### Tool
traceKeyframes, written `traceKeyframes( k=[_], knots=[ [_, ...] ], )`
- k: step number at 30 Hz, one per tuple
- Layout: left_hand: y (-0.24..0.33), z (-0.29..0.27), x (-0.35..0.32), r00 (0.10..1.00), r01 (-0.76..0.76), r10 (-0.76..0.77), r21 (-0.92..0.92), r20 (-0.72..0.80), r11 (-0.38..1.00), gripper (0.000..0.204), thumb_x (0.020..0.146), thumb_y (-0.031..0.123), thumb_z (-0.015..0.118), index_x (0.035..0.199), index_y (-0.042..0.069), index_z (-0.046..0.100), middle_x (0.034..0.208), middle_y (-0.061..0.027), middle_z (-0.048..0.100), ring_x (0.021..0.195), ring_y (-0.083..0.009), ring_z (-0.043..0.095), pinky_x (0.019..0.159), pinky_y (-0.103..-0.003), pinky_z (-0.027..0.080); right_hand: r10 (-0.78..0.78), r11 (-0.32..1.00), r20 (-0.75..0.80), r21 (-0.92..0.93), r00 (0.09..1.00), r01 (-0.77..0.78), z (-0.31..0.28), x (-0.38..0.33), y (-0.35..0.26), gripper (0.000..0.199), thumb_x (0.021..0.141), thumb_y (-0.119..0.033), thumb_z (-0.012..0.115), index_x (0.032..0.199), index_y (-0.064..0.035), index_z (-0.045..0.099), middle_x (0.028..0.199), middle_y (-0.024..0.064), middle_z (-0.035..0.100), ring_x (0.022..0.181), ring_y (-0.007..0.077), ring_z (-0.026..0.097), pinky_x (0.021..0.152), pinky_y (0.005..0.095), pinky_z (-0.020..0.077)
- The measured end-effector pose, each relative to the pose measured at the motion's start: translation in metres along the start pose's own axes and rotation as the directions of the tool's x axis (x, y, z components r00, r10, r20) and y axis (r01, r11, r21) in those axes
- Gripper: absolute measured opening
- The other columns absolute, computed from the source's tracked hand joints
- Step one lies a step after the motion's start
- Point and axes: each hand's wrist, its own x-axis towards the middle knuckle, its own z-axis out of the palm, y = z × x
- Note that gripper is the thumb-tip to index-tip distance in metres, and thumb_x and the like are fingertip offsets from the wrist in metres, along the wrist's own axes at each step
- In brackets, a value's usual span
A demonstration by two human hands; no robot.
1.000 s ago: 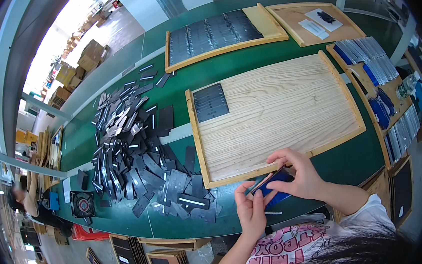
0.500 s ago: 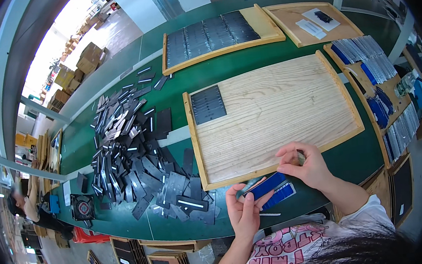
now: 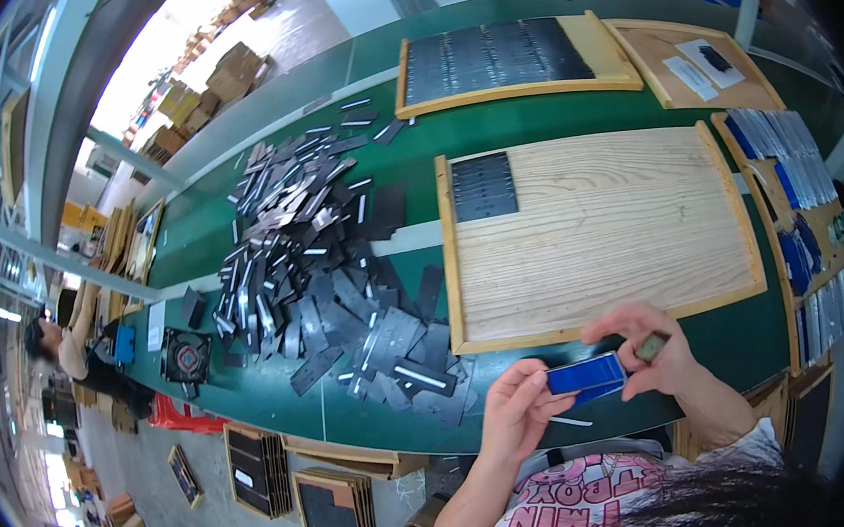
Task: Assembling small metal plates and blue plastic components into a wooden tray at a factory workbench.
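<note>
My left hand [image 3: 517, 411] pinches the left end of a thin blue rectangular plate [image 3: 582, 375] with a pale border, held just above the table's near edge. More blue [image 3: 602, 391] shows under it; I cannot tell whether that is a second plate. A small greenish block [image 3: 652, 347], its kind unclear, sits in the curled fingers of my right hand [image 3: 663, 358]. That hand's fingertips are at the plate's right end. Beyond both hands lies a wooden tray [image 3: 613, 327] with a few dark plates [image 3: 484, 186] lined up in its far left corner.
Loose dark plates [image 3: 312, 263] are heaped on the green table [image 3: 286, 431] to the left. A small black fan [image 3: 186, 356] stands past them. Behind is a filled tray [image 3: 490, 62]; at right, a board [image 3: 807, 305] bears wrapped blue pieces. A person [image 3: 73, 344] is at far left.
The view has shifted, so the table's things appear farther right. The blue plate has turned from slanted to nearly level, and the greenish block in my right hand now shows more clearly.
</note>
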Motion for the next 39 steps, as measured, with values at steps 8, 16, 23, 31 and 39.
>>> traceKeyframes(
  k=[8, 16, 23, 31, 39],
  knots=[
    [0.065, -0.005, -0.025, 0.824, -0.180, 0.499, 0.958, 0.270, -0.222, 0.049, 0.080, -0.009, 0.062, 0.126, 0.003, 0.050, 0.129, -0.0163, 0.057, 0.101, -0.0270, 0.057, 0.085, -0.038, 0.048, -0.083, 0.644, 0.170, -0.743, 0.982, 0.183, -0.001, 0.051, -0.013, 0.040, 0.071, -0.008, 0.080, 0.108, -0.0085, 0.065, 0.106, 0.0060, 0.067, 0.089, 0.0167, 0.063, 0.068, 0.0281, 0.0490],
    [0.109, -0.027, -0.045, 0.826, 0.066, 0.455, 0.744, 0.333, -0.664, 0.044, 0.079, 0.001, 0.065, 0.121, 0.008, 0.056, 0.111, -0.0091, 0.061, 0.112, -0.0315, 0.049, 0.099, -0.044, 0.033, -0.207, 0.130, 0.235, -0.955, 0.950, 0.265, -0.013, 0.159, 0.049, 0.041, 0.074, -0.015, 0.073, 0.113, -0.0118, 0.060, 0.103, 0.0040, 0.059, 0.102, 0.0234, 0.058, 0.075, 0.0378, 0.0527],
    [0.100, -0.029, -0.043, 0.625, -0.097, 0.701, 0.925, 0.344, -0.367, 0.025, 0.080, -0.006, 0.065, 0.103, 0.003, 0.061, 0.088, -0.0101, 0.059, 0.079, -0.0238, 0.060, 0.067, -0.031, 0.048, -0.309, 0.109, 0.167, -0.972, 0.936, 0.209, -0.014, 0.198, 0.078, 0.044, 0.072, -0.014, 0.077, 0.112, -0.0116, 0.060, 0.104, 0.0044, 0.062, 0.101, 0.0242, 0.058, 0.079, 0.0365, 0.0517],
    [0.088, -0.032, -0.047, 0.652, -0.314, 0.752, 0.938, 0.097, 0.151, 0.029, 0.084, -0.014, 0.056, 0.111, -0.002, 0.061, 0.101, -0.0079, 0.054, 0.077, -0.0137, 0.063, 0.065, -0.021, 0.053, -0.340, 0.103, 0.159, -0.973, 0.927, 0.205, -0.015, 0.200, 0.084, 0.045, 0.072, -0.012, 0.076, 0.113, -0.0123, 0.060, 0.104, 0.0033, 0.064, 0.102, 0.0226, 0.057, 0.077, 0.0358, 0.0526],
    [0.052, -0.011, -0.029, 0.731, -0.384, 0.683, 0.828, 0.001, 0.409, 0.049, 0.081, -0.016, 0.061, 0.123, 0.000, 0.043, 0.102, -0.0125, 0.059, 0.083, -0.0154, 0.062, 0.069, -0.022, 0.055, -0.266, 0.298, 0.202, -0.913, 0.943, 0.280, 0.009, 0.169, 0.052, 0.040, 0.076, -0.026, 0.075, 0.111, -0.0113, 0.061, 0.097, 0.0075, 0.066, 0.093, 0.0271, 0.062, 0.075, 0.0392, 0.0522]
  ],
)
